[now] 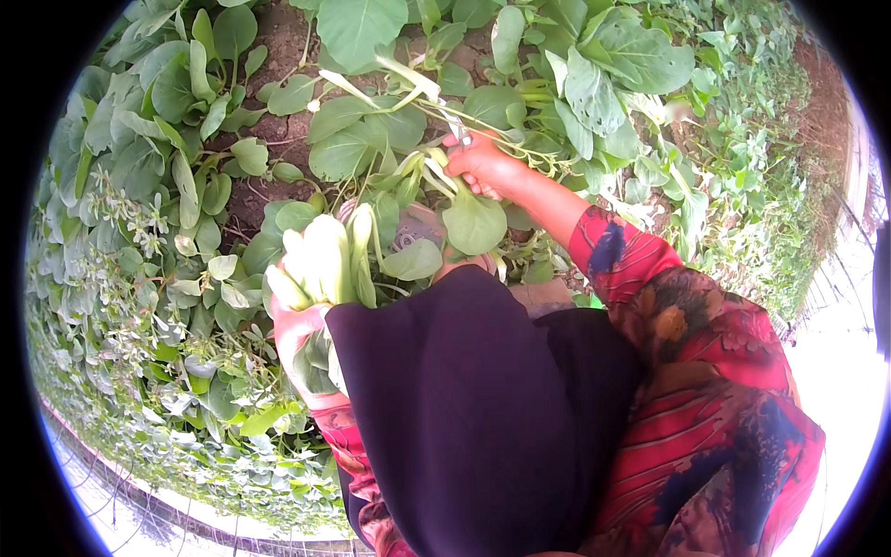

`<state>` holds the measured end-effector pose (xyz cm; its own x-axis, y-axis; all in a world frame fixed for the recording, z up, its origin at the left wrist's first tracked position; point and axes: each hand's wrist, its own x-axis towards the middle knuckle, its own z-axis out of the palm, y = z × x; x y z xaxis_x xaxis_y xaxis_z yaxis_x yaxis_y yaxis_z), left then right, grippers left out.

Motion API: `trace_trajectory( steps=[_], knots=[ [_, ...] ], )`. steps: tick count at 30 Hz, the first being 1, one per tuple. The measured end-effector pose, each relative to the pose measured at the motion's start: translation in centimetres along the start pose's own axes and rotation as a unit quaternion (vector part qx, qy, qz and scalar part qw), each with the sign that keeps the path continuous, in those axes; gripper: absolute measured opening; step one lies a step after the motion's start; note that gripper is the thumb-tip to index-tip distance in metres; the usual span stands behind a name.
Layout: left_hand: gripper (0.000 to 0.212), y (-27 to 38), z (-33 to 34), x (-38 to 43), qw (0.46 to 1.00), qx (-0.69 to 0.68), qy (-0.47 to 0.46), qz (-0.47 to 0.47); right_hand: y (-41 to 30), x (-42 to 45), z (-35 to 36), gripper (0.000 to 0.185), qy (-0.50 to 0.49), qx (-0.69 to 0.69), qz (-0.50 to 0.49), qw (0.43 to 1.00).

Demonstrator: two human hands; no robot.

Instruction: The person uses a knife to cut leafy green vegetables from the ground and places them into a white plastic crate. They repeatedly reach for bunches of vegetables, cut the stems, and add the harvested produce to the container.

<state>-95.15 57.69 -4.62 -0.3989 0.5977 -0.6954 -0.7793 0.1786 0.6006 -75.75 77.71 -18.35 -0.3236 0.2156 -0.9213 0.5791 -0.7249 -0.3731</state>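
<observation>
My left hand (pixel 298 341), at the lower left, is closed around a bunch of leafy greens (pixel 327 257) with thick pale stalks pointing up the picture. My right hand (pixel 480 163) is out over the bed, shut on a small knife (pixel 456 129) whose blade points toward the top. Beside those fingers, a leafy green plant (pixel 475 221) with pale stems hangs down; whether the fingers also hold its stems I cannot tell. A cut pale stalk (pixel 411 75) with thin stems lies just beyond the blade.
Leafy plants (pixel 170 83) grow on the left, with bare soil (pixel 278 132) between them. More broad leaves (pixel 592 90) stand at the upper right, some with holes. A shoe (pixel 418 226) shows beneath me. Dark cloth (pixel 473 404) covers the lower middle. Wire fencing (pixel 160 519) runs along the lower left rim.
</observation>
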Motion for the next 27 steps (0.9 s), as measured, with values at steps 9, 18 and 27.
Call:
trace_trajectory(
  steps=[9,18,27],
  knots=[
    [0.059,-0.1,-1.5,1.1,0.996,-0.05,0.019,0.064,-5.5,-6.8,-1.5,0.056,-0.179,0.168,-0.069,0.967],
    [0.052,-2.3,-4.8,0.2,0.988,-0.133,0.043,0.065,-11.2,-13.2,-2.4,0.033,-0.112,-0.551,-0.266,0.783],
    [0.056,-2.8,-6.1,-2.9,0.959,-0.221,0.177,-0.002,-11.9,-14.0,2.6,0.031,-0.134,-0.335,-0.35,0.865]
  ],
)
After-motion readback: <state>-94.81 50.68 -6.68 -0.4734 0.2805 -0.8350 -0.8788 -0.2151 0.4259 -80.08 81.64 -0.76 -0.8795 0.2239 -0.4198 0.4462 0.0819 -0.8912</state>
